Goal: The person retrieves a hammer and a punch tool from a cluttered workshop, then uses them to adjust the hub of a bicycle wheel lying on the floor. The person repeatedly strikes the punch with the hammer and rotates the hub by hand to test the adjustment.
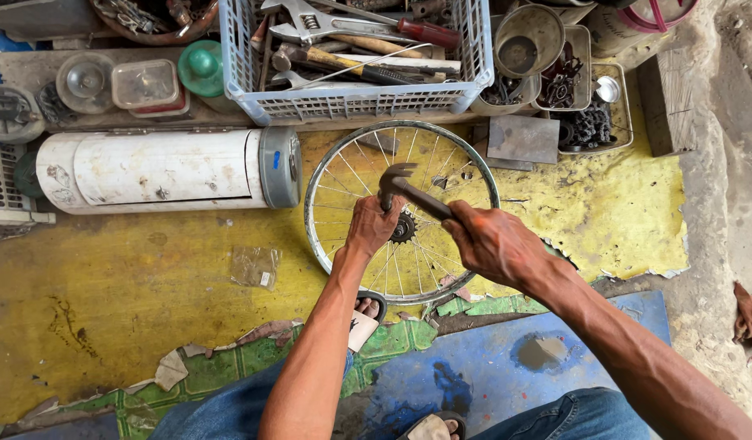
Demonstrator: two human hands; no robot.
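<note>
A spoked bicycle wheel [320, 183] lies flat on the yellow floor, its toothed sprocket [404, 228] at the hub. My left hand [371, 224] is closed beside the sprocket, apparently gripping something small that I cannot make out. My right hand [490, 242] grips the handle of a claw hammer [400, 181], whose head hangs just above my left fist and the hub. Both forearms reach in from the bottom of the view.
A white cylinder [164, 167] lies left of the wheel. A plastic basket [343, 102] of wrenches and hammers sits behind it, with trays of metal parts [588, 126] to the right. My sandalled feet [363, 314] rest on torn green and blue flooring.
</note>
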